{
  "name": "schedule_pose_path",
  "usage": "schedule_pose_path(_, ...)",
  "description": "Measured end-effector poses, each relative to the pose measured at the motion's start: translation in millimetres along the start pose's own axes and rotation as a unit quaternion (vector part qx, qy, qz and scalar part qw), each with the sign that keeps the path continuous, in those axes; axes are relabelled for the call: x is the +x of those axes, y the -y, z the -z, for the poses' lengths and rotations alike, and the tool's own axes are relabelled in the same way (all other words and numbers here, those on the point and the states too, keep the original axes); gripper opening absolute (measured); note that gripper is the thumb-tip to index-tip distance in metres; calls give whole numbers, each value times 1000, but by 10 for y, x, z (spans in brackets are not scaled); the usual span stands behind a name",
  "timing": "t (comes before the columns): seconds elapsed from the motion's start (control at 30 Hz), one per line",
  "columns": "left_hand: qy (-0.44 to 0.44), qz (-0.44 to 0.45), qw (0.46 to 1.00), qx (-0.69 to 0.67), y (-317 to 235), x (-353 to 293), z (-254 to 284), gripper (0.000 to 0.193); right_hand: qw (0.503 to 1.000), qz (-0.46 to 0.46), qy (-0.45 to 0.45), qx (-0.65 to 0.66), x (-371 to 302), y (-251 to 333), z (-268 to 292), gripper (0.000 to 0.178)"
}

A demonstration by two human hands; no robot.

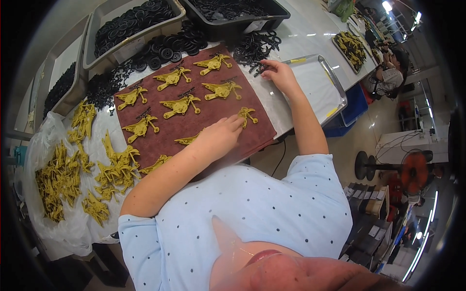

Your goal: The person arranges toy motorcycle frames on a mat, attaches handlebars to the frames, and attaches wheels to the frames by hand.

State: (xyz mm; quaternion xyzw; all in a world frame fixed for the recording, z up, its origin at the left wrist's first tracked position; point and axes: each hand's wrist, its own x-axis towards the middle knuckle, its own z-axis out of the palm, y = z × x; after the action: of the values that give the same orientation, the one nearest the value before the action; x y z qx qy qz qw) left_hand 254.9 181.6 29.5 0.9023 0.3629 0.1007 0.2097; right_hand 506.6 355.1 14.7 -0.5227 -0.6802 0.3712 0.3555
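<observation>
Several yellow plastic toy-bike frames (181, 105) lie in rows on a brown cloth (155, 106); the upper ones have a thin black piece along the top. My left hand (221, 138) reaches across the cloth, its fingertips closed at one end of a yellow frame (248, 116) near the right edge. It partly covers that frame and another below. Beyond the cloth's right side, my right hand (280, 76) pinches a small black plastic part (258, 71) next to a loose pile of black parts (252, 50).
Bins of black wheels (133, 25) and small black parts (228, 8) stand at the back. Loose yellow frames (58, 182) lie on plastic at left. A metal-rimmed tray (340, 92) sits at right; farther off are a filled tray (350, 50), a seated person (392, 75) and a fan (414, 173).
</observation>
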Motion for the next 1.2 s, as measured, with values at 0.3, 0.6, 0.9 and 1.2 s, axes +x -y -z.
schedule_pose_path(0.3, -46, -29, 986, 154, 44, 94, 112, 34, 986, 69, -62, -137, -258, 117, 119, 24)
schedule_pose_path(0.6, -49, -32, 991, 119, -58, 99, -39, 48, 973, -128, 172, 85, -615, 410, -393, 11)
schedule_pose_path(0.9, -27, -16, 993, 112, -27, 106, -121, 50, 974, -72, 206, -52, -549, 455, -455, 9)
schedule_pose_path(1.2, -31, 16, 996, 81, -71, 130, -121, 50, 965, 66, 195, -164, -503, 414, -497, 11)
